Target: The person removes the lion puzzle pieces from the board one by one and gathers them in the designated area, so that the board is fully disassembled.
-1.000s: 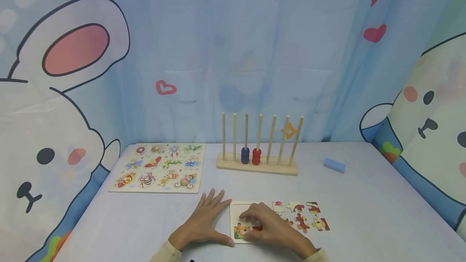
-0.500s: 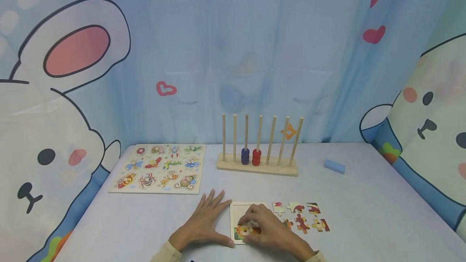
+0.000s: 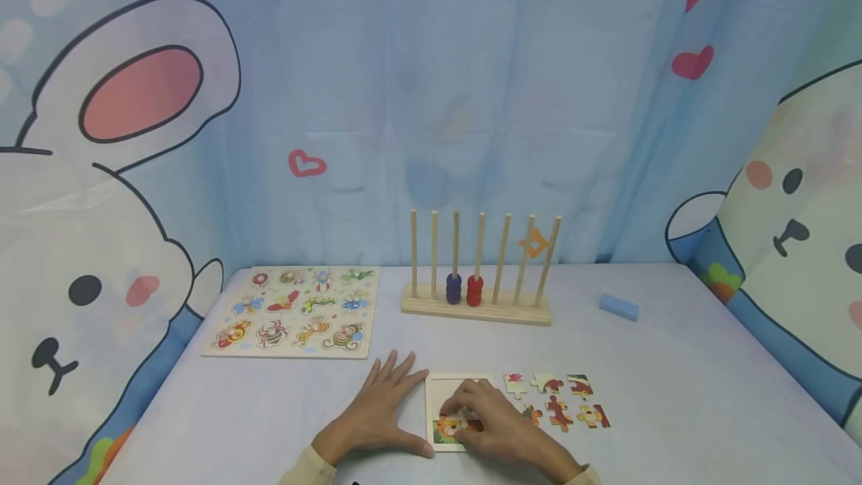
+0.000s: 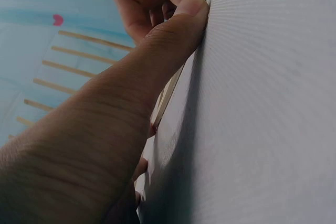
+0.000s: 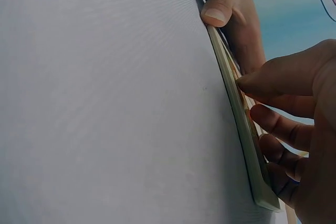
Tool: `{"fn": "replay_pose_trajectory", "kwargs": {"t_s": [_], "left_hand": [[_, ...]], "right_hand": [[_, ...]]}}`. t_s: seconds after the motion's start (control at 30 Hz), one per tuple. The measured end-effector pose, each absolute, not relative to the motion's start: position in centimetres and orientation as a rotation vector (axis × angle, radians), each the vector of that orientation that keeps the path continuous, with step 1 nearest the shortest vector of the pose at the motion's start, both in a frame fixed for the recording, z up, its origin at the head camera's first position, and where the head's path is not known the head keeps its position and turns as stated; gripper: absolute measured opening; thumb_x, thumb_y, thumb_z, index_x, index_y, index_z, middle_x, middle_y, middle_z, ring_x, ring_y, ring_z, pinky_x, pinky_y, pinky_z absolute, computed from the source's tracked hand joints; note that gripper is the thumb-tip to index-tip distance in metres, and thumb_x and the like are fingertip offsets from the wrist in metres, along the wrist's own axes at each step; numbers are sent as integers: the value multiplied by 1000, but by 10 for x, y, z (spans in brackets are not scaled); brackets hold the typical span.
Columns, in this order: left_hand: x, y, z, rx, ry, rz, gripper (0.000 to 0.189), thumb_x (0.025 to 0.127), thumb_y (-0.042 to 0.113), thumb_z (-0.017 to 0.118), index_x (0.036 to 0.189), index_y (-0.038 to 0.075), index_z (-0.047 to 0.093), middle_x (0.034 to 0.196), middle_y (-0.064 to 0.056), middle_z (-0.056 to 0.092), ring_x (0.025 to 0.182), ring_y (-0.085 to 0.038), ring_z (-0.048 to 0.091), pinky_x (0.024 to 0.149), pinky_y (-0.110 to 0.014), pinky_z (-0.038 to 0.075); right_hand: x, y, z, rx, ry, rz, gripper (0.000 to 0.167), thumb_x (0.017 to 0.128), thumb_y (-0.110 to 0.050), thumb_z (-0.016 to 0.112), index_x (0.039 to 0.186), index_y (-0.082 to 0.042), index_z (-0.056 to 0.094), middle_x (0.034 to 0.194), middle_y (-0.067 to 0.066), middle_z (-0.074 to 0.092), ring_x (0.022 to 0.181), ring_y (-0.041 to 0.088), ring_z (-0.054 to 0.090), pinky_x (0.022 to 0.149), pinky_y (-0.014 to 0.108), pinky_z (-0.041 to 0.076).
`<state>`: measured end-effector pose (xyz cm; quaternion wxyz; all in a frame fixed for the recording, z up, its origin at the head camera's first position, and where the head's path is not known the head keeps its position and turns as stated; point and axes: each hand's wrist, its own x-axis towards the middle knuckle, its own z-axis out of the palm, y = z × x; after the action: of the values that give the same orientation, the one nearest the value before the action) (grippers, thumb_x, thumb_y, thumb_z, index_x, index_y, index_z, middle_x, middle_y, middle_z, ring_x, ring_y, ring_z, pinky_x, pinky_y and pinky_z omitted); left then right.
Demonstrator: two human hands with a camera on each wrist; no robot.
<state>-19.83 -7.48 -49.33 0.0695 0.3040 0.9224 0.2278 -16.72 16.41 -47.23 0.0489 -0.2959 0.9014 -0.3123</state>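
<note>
Puzzle tray (image 3: 444,391): smooth wood. Peg rack (image 3: 486,313): matt wood. Curtain (image 3: 444,96): creased cloth. Tabletop (image 3: 680,380): matt, finely ribbed cloth.

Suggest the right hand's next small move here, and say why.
Perhaps a light downward press with the right hand: its curled fingers are at the bottom-row puzzle pieces inside the wooden frame, and they partly hide whether those pieces lie flat. The left hand touches the frame's left side, so it could help steady it.

the bare left hand (image 3: 380,414) lies spread, thumb (image 3: 416,443) extended; the bare right hand (image 3: 497,424) arches, fingers (image 5: 270,120) bent; beige cloth sleeves (image 3: 310,468) sit behind both.
</note>
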Motion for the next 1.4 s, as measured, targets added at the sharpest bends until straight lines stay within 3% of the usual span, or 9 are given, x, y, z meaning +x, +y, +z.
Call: {"fn": "replay_pose_trajectory", "kwargs": {"t_s": [0.33, 0.7, 0.9, 1.4], "left_hand": [[-198, -75, -492, 921, 2779, 684, 107, 62, 70, 75, 148, 21, 37, 159, -11, 19, 146, -38, 7, 117, -60, 5], [-198, -75, -493, 899, 2784, 672, 108, 61, 72, 74, 148, 23, 37, 160, -9, 18, 147, -36, 6, 118, -58, 3], [-199, -75, -494, 891, 2780, 670, 108, 60, 73, 74, 148, 24, 37, 160, -7, 17, 147, -35, 5, 118, -57, 3], [-199, -75, -495, 891, 2778, 680, 108, 60, 72, 74, 148, 24, 37, 160, -8, 17, 147, -35, 5, 118, -57, 2]], "right_hand": [[-167, 165, -472, -945, 2728, -990, 24, 84, -19, 72, 106, -23, 64, 110, -12, 58, 106, 14, 48, 91, 38, 45], [-169, 165, -473, -905, 2655, -1125, 28, 82, -17, 75, 106, -21, 63, 102, -12, 62, 92, 6, 47, 78, 25, 43], [-169, 164, -474, -926, 2647, -1161, 28, 80, -15, 77, 105, -19, 64, 94, -13, 61, 87, 5, 49, 73, 23, 44], [-167, 161, -473, -875, 2644, -1120, 37, 77, -18, 78, 111, -21, 63, 93, -14, 56, 84, 4, 45, 70, 21, 41]]}}
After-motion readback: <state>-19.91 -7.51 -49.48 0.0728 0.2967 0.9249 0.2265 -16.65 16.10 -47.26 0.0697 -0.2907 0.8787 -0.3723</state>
